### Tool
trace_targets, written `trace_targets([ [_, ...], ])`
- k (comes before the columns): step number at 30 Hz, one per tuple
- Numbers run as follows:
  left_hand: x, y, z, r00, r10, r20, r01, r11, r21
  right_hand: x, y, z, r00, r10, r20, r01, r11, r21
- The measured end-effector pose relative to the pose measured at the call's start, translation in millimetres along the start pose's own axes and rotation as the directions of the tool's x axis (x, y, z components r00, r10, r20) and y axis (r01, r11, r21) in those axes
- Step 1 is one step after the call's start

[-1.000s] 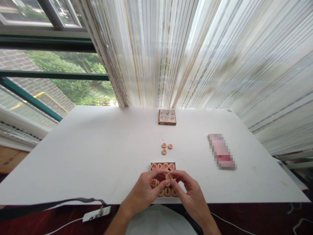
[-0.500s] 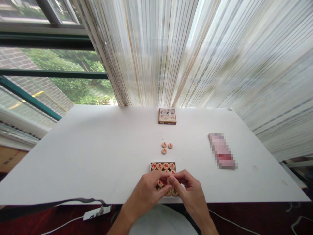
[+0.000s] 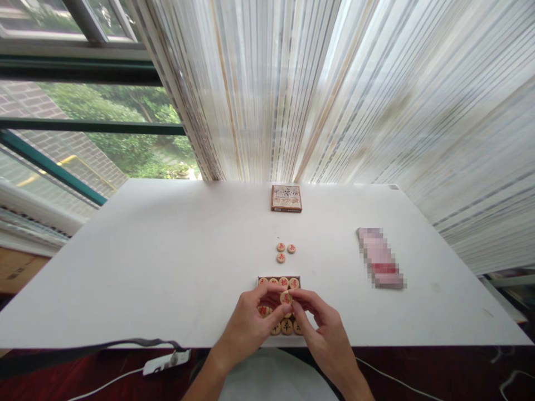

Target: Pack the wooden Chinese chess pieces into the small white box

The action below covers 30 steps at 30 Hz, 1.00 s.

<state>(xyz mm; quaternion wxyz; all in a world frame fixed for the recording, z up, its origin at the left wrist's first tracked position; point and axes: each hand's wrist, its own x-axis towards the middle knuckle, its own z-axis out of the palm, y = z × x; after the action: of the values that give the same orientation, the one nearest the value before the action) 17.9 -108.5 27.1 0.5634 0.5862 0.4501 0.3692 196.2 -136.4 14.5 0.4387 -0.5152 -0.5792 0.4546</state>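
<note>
A round wooden xiangqi piece with a red character [image 3: 286, 298] is held up between my two hands, its marked face toward me. My left hand [image 3: 253, 316] pinches it from the left between thumb and fingers. From the other side, the fingertips of my right hand [image 3: 324, 317] close on its right edge. Directly beneath is an open box [image 3: 258, 278] filled with rows of xiangqi pieces, red-marked at the back and black-marked in front. My hands cover much of its middle. Beyond the box, three red-marked pieces [image 3: 281, 258] lie face up on the white table [image 3: 167, 267].
A flat box lid with printed characters [image 3: 286, 198] rests near the table's far edge. To the right lies a blurred-out pink item [image 3: 380, 259]. String curtains [image 3: 267, 100] hang behind the table. A power strip [image 3: 166, 362] sits below the front edge.
The piece in my fingers has turned so its red character now faces me. My hands have shifted slightly, uncovering black-marked pieces at the front of the box.
</note>
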Motion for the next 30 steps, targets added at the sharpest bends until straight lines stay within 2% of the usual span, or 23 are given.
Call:
trace_targets([
  [4, 0, 1, -0.5, 1.0, -0.003, 0.016, 0.004, 0.999, -0.035, 1, -1, -1, 0.999, -0.031, 0.019, 0.032, 0.999, -0.03],
  [16, -3, -1, -1.7, 0.996, -0.046, 0.082, 0.06, 0.984, -0.169, -1, 2, -4, 0.995, -0.099, -0.021, 0.098, 0.994, -0.041],
  [24, -2, -4, 5.1, 0.997, -0.065, 0.038, 0.071, 0.976, -0.207, -1, -1, -2, 0.984, -0.178, -0.032, 0.175, 0.981, -0.083],
  [30, -2, -9, 12.0, 0.993, -0.112, -0.02, 0.102, 0.952, -0.289, 0, -4, 2, 0.95, -0.31, -0.042, 0.3, 0.94, -0.16],
])
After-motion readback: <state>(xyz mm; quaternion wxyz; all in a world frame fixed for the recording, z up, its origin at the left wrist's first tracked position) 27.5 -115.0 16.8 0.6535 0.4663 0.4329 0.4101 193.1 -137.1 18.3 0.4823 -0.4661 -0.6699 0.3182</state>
